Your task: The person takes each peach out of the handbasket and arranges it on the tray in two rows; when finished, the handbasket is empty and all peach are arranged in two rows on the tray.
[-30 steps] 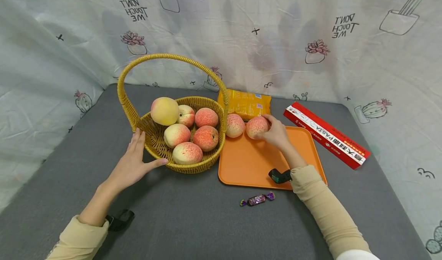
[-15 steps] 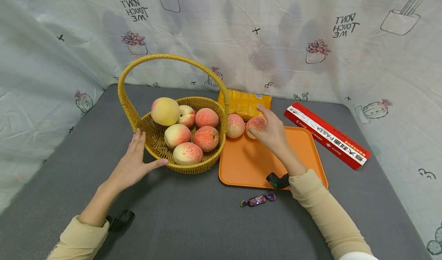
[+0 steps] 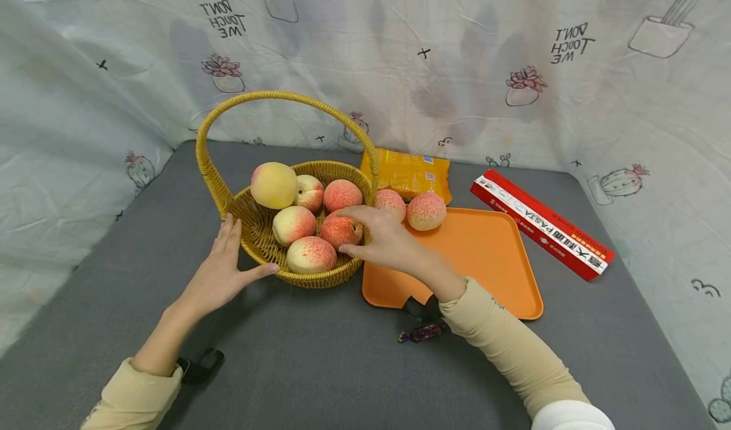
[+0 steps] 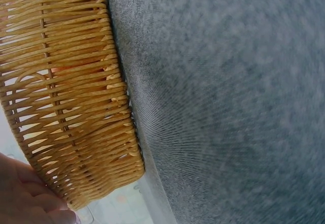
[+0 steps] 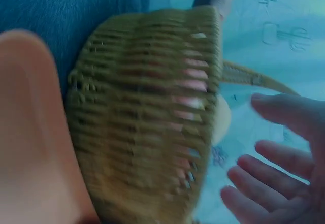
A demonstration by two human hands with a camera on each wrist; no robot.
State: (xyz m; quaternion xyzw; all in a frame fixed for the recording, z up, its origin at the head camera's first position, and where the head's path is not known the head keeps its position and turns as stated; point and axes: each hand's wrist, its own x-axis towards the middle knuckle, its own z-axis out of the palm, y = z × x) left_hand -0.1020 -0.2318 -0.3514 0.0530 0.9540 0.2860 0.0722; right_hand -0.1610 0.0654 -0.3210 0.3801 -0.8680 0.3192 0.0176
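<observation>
A woven yellow basket (image 3: 254, 230) with a tall handle holds several peaches. My left hand (image 3: 237, 252) rests flat against its near left wall, fingers straight; the left wrist view shows the fingers (image 4: 25, 198) beside the weave (image 4: 71, 97). My right hand (image 3: 355, 232) reaches over the basket's right rim, fingers spread around a red peach (image 3: 337, 232) without closing on it. In the right wrist view the fingers (image 5: 274, 163) are spread apart next to the basket (image 5: 147, 132). Two peaches (image 3: 390, 203) (image 3: 425, 210) lie at the far left corner of the orange tray (image 3: 485, 259).
A yellow snack packet (image 3: 408, 173) lies behind the tray and a long red pasta box (image 3: 539, 224) to its right. A purple wrapped candy (image 3: 421, 333) sits on the grey table (image 3: 320, 366) under my right wrist. A printed cloth hangs behind.
My right hand let go of the peach on the tray and moved left over the basket's right side. That peach stays on the tray. The left hand has not moved.
</observation>
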